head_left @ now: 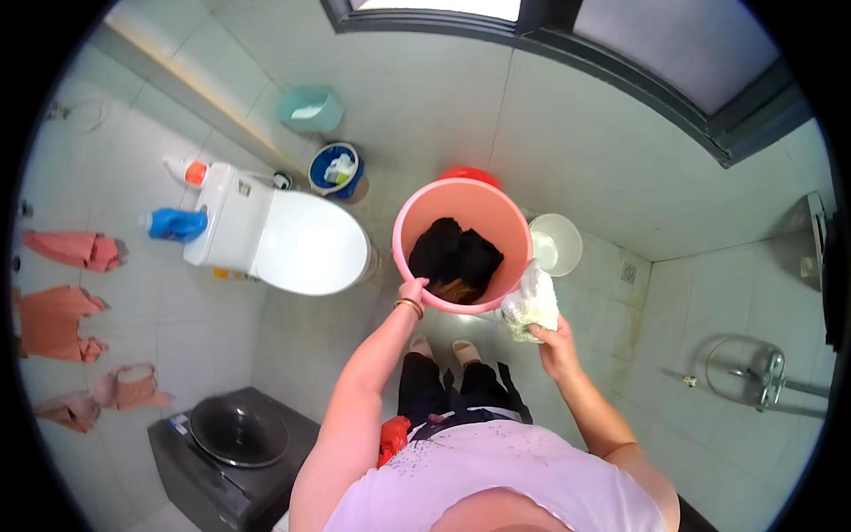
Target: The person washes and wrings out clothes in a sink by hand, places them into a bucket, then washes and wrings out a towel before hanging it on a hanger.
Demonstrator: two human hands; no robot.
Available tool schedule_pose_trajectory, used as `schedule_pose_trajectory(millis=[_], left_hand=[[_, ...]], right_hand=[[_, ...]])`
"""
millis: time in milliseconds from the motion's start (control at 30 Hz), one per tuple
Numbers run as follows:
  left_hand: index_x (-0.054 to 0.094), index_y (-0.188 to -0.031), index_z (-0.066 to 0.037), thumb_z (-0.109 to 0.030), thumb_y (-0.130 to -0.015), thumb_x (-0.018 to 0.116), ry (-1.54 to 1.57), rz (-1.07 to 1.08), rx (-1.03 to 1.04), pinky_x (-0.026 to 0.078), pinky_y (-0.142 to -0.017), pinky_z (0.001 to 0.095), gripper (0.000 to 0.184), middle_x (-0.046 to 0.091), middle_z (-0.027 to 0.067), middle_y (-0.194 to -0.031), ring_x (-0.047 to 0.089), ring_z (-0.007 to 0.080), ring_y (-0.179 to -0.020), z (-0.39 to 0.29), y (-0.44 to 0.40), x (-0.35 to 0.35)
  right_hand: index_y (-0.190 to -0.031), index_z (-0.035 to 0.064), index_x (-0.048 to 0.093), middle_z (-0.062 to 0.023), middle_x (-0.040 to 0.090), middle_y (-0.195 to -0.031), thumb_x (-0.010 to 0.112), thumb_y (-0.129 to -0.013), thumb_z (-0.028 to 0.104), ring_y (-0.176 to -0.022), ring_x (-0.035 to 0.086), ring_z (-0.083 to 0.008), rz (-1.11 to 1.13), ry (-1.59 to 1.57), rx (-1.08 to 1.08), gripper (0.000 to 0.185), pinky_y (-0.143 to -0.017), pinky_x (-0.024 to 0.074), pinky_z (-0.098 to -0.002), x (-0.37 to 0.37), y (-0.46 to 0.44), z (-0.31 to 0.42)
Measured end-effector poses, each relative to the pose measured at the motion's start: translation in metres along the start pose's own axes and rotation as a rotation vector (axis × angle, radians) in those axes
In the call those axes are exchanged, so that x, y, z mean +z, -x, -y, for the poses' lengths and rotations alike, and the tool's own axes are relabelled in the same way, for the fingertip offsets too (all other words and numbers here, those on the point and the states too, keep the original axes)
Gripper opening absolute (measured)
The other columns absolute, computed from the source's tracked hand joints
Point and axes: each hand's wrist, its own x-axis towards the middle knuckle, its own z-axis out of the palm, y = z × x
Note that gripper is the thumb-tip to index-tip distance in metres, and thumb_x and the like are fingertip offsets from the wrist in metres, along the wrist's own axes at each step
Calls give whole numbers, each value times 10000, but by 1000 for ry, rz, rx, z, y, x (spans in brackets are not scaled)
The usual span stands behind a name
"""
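In the head view a large pink bucket (512, 226) stands upright in front of me, with black clothes (448, 253) and a brown piece of cloth (456, 291) lying inside. My left hand (414, 292) is closed on the bucket's near left rim. My right hand (557, 348) grips a crumpled whitish cloth (532, 306) at the bucket's right rim; the cloth overlaps the rim, and I cannot tell whether it presses on it. Just right of the bucket sits a white basin (567, 246).
Behind the bucket a red object (472, 175) shows partly. A toilet (310, 241) stands to the left, with a blue bottle (177, 225) on its tank and a trash bin (355, 183) beyond. A black appliance (204, 465) is at lower left, a shower mixer (769, 377) on the right wall.
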Motion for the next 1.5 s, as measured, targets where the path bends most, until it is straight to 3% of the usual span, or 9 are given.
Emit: schedule_pose_trajectory(millis=[167,267,333,733,1067,1167,1267,1400,1500], left_hand=[[475,-923,71,-30,-748,607,128,257,-7,501,-636,424,242,521,143,-812,541,288,-685,-24,-106,59],[414,-1048,53,-47,-807,562,23,242,-60,455,-836,435,300,519,176,-958,527,334,-910,-41,-153,91],[466,-1041,40,-70,-812,574,-26,107,-46,466,-819,394,277,529,140,-965,540,272,-907,-35,-214,110],[473,-1146,-37,-132,-805,611,-121,494,-51,462,-808,373,380,557,93,-1057,559,236,-926,-125,-252,112],[421,-1192,52,-424,-706,643,-1021,202,549,415,-863,411,715,513,250,-1144,534,360,-1012,-184,-251,112],[576,-1054,-15,-429,-781,565,-1103,558,536,441,-808,398,497,606,123,-1025,551,303,-988,-210,-211,120],[568,-1084,-38,-448,-871,453,-929,981,181,441,-807,332,476,597,46,-1034,541,188,-1001,-259,-89,146],[387,-1246,-2,-458,-922,311,-431,1577,-106,342,-967,362,565,470,130,-1216,439,229,-1139,-300,23,180],[394,-1240,-12,-337,-937,358,-531,1521,373,356,-938,298,446,477,91,-1195,452,151,-1091,-333,66,199]], right_hand=[[-1191,-8,445,-87,552,-1119,601,-731,11,-1045,519,-186,-142,-47,-143,485,-915,378,-312,2,-30,28],[-1187,-11,447,-89,553,-1120,607,-726,11,-1044,519,-189,-239,-42,-131,489,-916,375,-318,5,-48,22],[-1183,-12,449,-89,554,-1118,611,-723,14,-1041,520,-189,-284,-18,-119,489,-916,374,-319,10,-76,17],[-1180,-8,458,-75,555,-1123,624,-722,48,-1056,508,-176,-313,-20,5,491,-933,351,-319,100,-224,33],[-1182,-23,448,-87,547,-1126,613,-706,79,-1061,494,-186,-232,62,-79,515,-925,348,-318,152,-243,97],[-1182,-20,450,-94,524,-1156,620,-702,92,-1078,482,-198,-143,111,-202,522,-931,343,-318,169,-230,136],[-1177,-9,460,-90,499,-1175,649,-706,133,-1083,467,-200,-43,210,-290,527,-936,334,-313,175,-231,153],[-1168,-12,449,-105,493,-1107,681,-707,228,-1019,477,-230,111,841,-479,569,-909,345,-326,165,-259,160],[-1118,-12,486,-100,514,-991,677,-719,235,-949,496,-241,162,1041,-576,506,-851,378,-326,179,-250,177]])
